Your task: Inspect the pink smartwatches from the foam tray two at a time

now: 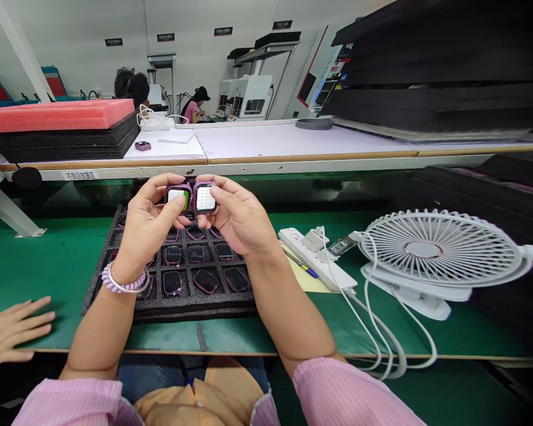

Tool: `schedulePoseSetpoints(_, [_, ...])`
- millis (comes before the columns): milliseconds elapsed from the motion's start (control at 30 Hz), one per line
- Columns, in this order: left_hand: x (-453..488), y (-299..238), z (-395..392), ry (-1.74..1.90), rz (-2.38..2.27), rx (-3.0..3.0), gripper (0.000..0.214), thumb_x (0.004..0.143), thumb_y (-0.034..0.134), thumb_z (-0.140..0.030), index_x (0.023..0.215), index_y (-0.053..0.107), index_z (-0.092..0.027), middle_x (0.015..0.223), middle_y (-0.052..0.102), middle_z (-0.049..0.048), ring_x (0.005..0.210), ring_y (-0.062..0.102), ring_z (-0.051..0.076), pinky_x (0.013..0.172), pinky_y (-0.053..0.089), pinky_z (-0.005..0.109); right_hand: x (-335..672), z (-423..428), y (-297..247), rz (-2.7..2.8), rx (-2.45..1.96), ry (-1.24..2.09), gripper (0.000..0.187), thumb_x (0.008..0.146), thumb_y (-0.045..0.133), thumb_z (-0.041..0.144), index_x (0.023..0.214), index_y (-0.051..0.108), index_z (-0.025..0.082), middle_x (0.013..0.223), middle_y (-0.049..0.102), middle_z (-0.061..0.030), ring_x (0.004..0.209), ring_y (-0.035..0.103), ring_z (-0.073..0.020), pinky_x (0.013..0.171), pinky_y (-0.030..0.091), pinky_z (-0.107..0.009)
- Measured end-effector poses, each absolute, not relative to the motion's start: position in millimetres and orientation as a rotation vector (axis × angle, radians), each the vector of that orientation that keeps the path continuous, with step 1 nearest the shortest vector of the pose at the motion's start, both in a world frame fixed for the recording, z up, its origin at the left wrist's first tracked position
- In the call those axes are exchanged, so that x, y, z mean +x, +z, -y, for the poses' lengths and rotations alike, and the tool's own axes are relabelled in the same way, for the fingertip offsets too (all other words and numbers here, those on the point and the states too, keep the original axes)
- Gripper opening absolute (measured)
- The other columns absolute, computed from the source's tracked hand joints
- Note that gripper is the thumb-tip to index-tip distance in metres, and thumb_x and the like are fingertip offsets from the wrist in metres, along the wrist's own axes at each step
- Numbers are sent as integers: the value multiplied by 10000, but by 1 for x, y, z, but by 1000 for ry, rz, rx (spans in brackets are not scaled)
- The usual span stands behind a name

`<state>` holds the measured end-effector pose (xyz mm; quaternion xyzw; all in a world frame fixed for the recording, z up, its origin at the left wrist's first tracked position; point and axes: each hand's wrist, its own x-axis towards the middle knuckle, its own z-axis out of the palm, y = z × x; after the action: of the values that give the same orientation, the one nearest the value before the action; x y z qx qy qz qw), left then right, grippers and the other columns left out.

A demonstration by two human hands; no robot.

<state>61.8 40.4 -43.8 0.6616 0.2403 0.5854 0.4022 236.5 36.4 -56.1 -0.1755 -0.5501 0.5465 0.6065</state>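
My left hand is closed on a purple smartwatch body whose lit screen shows white with a green patch. My right hand is closed on a second purple watch body with a lit white grid screen. Both are held side by side, touching, above a black foam tray. The tray lies on the green mat and holds several more purple watch bodies with dark screens. A purple coil bracelet is on my left wrist.
Another person's hand rests flat on the mat at the left edge. A white power strip, a blue pen and a white desk fan with cables lie to the right. A shelf behind carries stacked foam trays; people work beyond it.
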Motion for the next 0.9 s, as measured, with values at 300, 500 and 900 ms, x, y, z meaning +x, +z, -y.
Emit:
schedulePoseSetpoints(300, [61,-46,-43,1564,-562,1648,318,869,816,-328,1141,688,-221,910,710,-9,557,691,86,525,599,151,235,-34,-57,1307,-372,1281,437,852,796,256,1241,610,185,881,703,20,636,687,-110,623,585,-222])
schedulePoseSetpoints(500, [60,-50,-48,1561,-549,1746,423,870,795,-236,1269,654,-243,1011,722,17,627,706,85,619,632,158,238,-35,-58,1324,-404,1254,509,832,797,216,1297,593,199,954,719,7,697,708,-119,692,616,-243])
schedulePoseSetpoints(900, [56,-49,-46,1486,-545,1859,469,881,756,-205,1328,629,-262,1131,719,40,708,727,97,700,655,195,239,-35,-57,1314,-418,1225,520,804,867,277,1248,607,201,911,693,17,654,683,-107,629,584,-212])
